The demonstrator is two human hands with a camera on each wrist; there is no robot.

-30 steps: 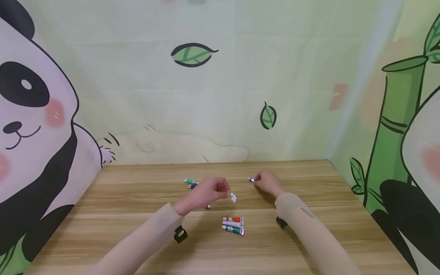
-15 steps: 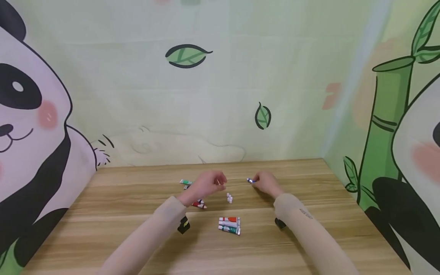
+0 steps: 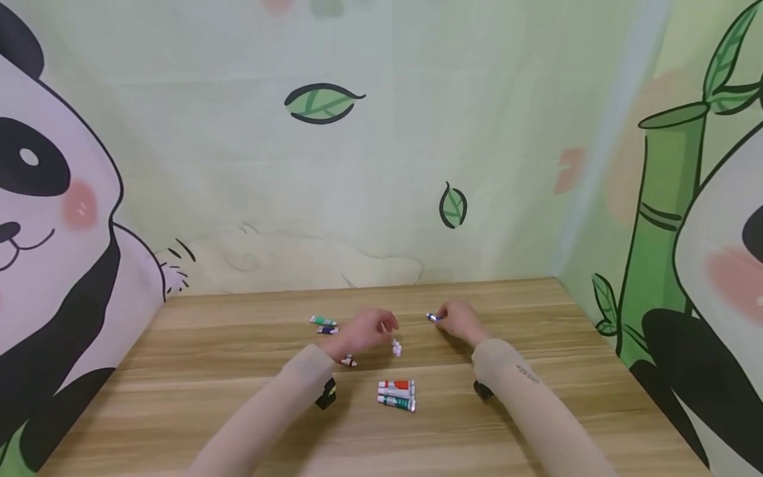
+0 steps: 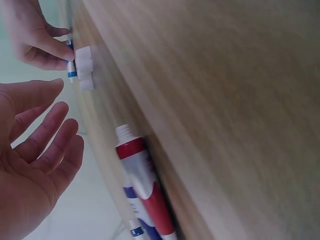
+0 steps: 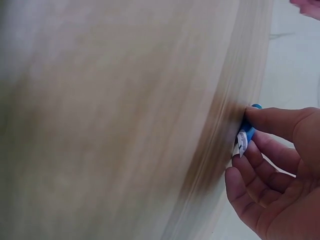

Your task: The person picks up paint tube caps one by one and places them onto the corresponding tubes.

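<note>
My right hand (image 3: 461, 321) pinches a small blue paint tube (image 3: 432, 317) between thumb and fingers, low over the far part of the table. In the right wrist view the thumb presses along the tube's blue body (image 5: 248, 131). My left hand (image 3: 362, 329) hovers with relaxed, slightly bent fingers and holds nothing. Just beside its fingertips lies a little cluster of white caps (image 3: 397, 347). Under the left wrist, a red paint tube (image 4: 145, 185) shows its bare threaded nozzle. A purple-marked tube (image 4: 135, 202) lies alongside it.
A green tube (image 3: 323, 320) and a dark blue tube (image 3: 328, 329) lie left of the left hand. Nearer the front, red, white and teal tubes (image 3: 396, 403) form a row on the wooden table (image 3: 477, 437). A printed panda backdrop (image 3: 369, 165) rises behind.
The head view has shifted slightly. My left hand has edged right, closer to the white caps, after a small lift. The right hand keeps pinching the blue tube in about the same spot.
</note>
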